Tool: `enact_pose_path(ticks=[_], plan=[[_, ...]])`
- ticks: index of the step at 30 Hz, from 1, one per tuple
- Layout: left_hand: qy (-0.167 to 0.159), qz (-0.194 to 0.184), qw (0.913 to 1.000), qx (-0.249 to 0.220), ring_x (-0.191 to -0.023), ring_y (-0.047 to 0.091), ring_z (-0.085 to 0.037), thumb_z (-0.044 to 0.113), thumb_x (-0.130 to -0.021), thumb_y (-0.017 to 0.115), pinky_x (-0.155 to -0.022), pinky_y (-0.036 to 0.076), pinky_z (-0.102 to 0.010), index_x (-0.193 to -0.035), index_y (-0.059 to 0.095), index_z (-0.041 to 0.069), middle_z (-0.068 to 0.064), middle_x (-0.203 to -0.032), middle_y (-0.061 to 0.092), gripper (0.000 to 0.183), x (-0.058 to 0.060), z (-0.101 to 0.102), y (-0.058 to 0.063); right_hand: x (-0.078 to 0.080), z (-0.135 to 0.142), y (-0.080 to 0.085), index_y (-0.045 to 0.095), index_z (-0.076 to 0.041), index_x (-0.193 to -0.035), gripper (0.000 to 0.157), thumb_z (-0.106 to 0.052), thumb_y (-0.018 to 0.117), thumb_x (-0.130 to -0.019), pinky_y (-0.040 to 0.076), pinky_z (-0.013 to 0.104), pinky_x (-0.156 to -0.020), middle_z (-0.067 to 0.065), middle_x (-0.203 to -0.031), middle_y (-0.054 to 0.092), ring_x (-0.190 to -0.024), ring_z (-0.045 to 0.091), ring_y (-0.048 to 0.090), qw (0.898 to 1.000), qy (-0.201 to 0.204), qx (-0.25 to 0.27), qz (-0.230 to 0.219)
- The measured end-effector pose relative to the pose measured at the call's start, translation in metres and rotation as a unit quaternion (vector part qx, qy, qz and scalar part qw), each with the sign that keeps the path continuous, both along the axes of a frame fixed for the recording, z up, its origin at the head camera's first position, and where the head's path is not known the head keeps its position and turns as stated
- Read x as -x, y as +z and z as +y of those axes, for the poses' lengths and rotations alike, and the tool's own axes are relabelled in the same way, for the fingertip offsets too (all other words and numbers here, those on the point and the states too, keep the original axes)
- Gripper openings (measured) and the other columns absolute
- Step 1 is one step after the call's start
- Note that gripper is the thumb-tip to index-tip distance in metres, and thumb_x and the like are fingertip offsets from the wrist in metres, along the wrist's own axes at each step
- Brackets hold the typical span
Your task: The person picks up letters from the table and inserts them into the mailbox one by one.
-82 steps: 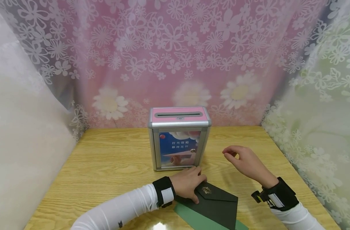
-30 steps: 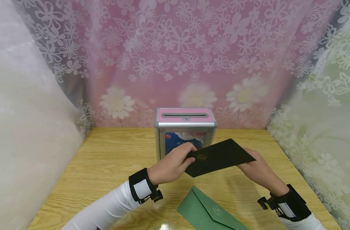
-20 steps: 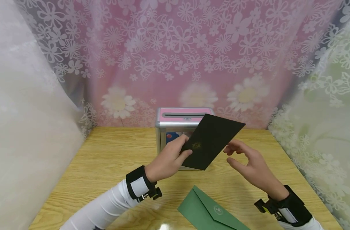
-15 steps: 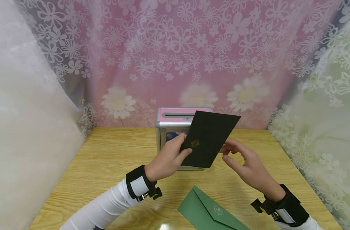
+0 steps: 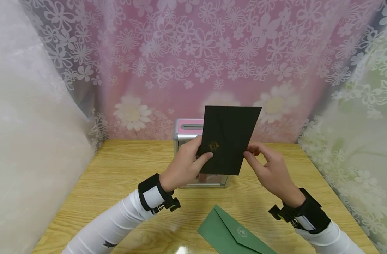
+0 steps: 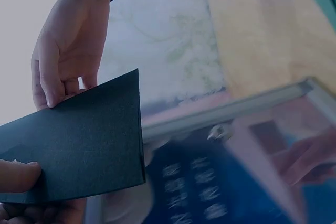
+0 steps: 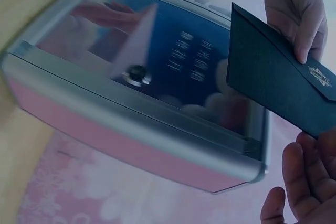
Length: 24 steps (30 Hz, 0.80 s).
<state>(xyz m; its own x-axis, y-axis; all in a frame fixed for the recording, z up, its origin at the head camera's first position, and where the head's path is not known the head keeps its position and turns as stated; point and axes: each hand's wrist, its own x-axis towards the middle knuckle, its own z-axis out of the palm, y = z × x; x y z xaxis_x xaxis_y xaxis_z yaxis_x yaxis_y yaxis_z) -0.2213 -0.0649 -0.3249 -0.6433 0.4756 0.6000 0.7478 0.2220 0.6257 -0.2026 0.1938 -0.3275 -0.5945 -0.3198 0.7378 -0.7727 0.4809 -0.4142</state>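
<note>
My left hand (image 5: 185,164) holds a black envelope (image 5: 229,137) by its left side, thumb on the front beside a gold emblem. The envelope stands nearly upright above the table, in front of a pink and silver letter box (image 5: 190,135), and covers much of it. My right hand (image 5: 272,169) pinches the envelope's right edge between thumb and fingertips. In the left wrist view, the right hand's fingers (image 6: 50,90) meet the envelope's edge. The right wrist view shows the letter box (image 7: 136,124) with its lock and the envelope's flap side (image 7: 273,61).
A green envelope (image 5: 234,231) with a pale emblem lies on the wooden table (image 5: 126,165), partly cut off by the near edge of view. Floral curtains (image 5: 168,53) hang behind and at both sides. The letter box has a slot (image 5: 191,126) in its top.
The black envelope was lifted off the green one, turned from lying sideways to nearly upright and raised. The right hand let go of it, then closed in again on its right edge.
</note>
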Motion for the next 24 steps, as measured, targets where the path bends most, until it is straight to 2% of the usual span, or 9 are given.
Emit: enact_pose_path(ticks=[6,9,13,19,24], plan=[[0.032,0.052,0.9975,-0.036,-0.081,0.060,-0.004,0.005,-0.089,0.065,-0.067,0.056,-0.028,-0.114,0.060,0.007,-0.004,-0.093,0.067,0.026,0.012,-0.007,0.026,0.012,-0.011,0.027,0.065,-0.007,-0.111,0.030,0.008,0.063,-0.085,0.041,0.031,-0.078,0.004,-0.101,0.066,-0.087,0.015,0.053,1.000,0.003,0.009,0.025],[0.049,0.079,0.9945,-0.048,-0.074,0.059,-0.007,0.003,-0.088,0.066,-0.063,0.055,-0.032,-0.106,0.064,0.005,-0.005,-0.084,0.068,0.018,0.017,-0.010,0.040,0.019,-0.015,0.039,0.066,-0.004,-0.109,0.026,0.007,0.062,-0.087,0.041,0.031,-0.078,0.005,-0.098,0.066,-0.086,0.015,0.052,0.999,0.001,0.020,0.040],[0.055,0.110,0.9900,-0.069,-0.070,0.061,-0.015,-0.004,-0.087,0.064,-0.061,0.055,-0.038,-0.103,0.065,-0.001,-0.012,-0.082,0.069,0.016,0.020,-0.011,0.061,0.031,-0.021,0.056,0.066,-0.002,-0.108,0.022,0.006,0.062,-0.088,0.041,0.033,-0.077,0.006,-0.098,0.066,-0.084,0.015,0.052,0.998,-0.009,0.026,0.060],[0.081,0.115,0.9862,-0.087,-0.068,0.062,-0.026,-0.012,-0.086,0.060,-0.062,0.053,-0.044,-0.099,0.063,-0.010,-0.022,-0.081,0.068,0.013,0.011,-0.011,0.092,0.050,-0.031,0.074,0.066,-0.001,-0.105,0.014,-0.004,0.061,-0.092,0.044,0.036,-0.075,0.007,-0.094,0.066,-0.084,0.014,0.051,0.996,-0.043,0.026,0.067],[0.103,0.121,0.9834,-0.088,-0.066,0.061,-0.027,-0.011,-0.086,0.061,-0.063,0.053,-0.041,-0.096,0.063,-0.010,-0.022,-0.079,0.068,0.010,0.017,-0.010,0.101,0.060,-0.035,0.082,0.067,0.000,-0.101,0.012,-0.006,0.063,-0.090,0.046,0.037,-0.073,0.009,-0.089,0.066,-0.082,0.014,0.053,0.994,-0.055,0.044,0.081]])
